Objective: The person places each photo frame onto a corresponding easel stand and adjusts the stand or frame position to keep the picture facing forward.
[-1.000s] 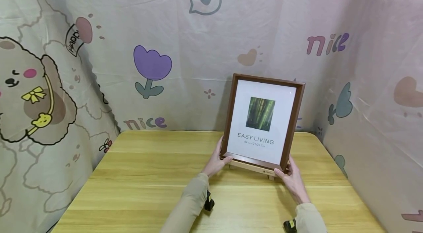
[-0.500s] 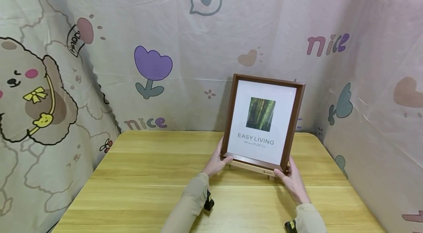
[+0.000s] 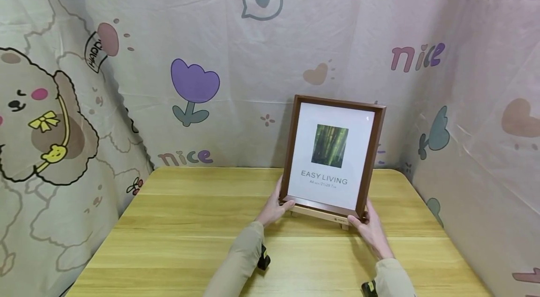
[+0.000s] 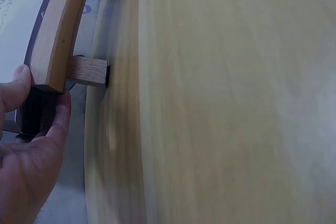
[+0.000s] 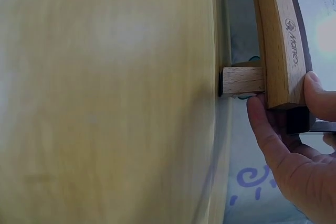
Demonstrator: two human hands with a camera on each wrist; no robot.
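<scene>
A brown picture frame (image 3: 329,152) leans back on a small wooden easel (image 3: 318,215), its sheet reading "EASY LIVING" under a bamboo picture. My left hand (image 3: 273,208) grips the lower left corner, thumb at the front and fingers behind. At the lower right corner my right hand (image 3: 373,230) holds on the same way. In the left wrist view, thumb and fingers of the left hand (image 4: 37,150) close round the end of the easel's ledge (image 4: 58,40). The right wrist view has the right hand (image 5: 294,156) pinching the ledge's other end (image 5: 281,51), beside a short easel leg (image 5: 244,81).
The wood-grain table (image 3: 190,231) spreads out to the left and in front of the easel. A printed cloth (image 3: 236,53) hangs close behind the table and along both sides. Each wrist carries a small black camera, such as the left one (image 3: 264,258).
In the last half second the picture frame and easel have shifted slightly to the left, with both hands on them. Before that they stayed almost still.
</scene>
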